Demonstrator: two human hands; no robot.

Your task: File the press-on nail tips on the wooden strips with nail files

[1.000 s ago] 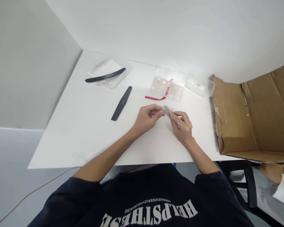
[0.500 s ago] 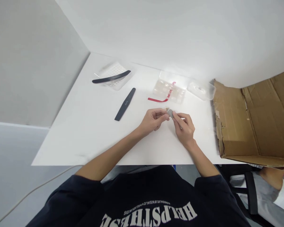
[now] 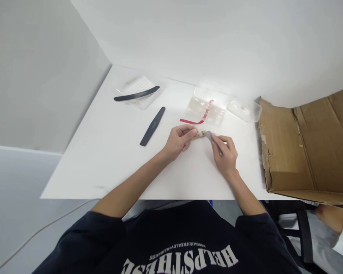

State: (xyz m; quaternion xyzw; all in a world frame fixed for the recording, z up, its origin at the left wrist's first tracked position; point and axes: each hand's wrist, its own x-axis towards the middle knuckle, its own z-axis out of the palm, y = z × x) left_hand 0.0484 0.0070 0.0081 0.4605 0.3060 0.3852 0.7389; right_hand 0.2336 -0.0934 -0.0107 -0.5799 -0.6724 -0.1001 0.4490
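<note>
My left hand [image 3: 178, 140] and my right hand [image 3: 225, 153] meet over the middle of the white table [image 3: 108, 152]. The left pinches a small pale piece [image 3: 200, 133], too small to name. My right fingers pinch a small grey piece [image 3: 209, 134] that touches the pale one. Just beyond the hands lies a clear compartment tray [image 3: 208, 110] with a red strip [image 3: 197, 118] across it.
A black nail file [image 3: 152, 126] lies left of the hands; another black file [image 3: 137, 93] rests on a clear grid tray [image 3: 141, 84] at the back left. A small clear box [image 3: 244, 109] sits by an open cardboard box [image 3: 305, 148] on the right. Another person's arm [image 3: 328, 219] shows at the lower right.
Both hands have stayed together at the small pieces with only slight finger movement. The view has shifted a little.
</note>
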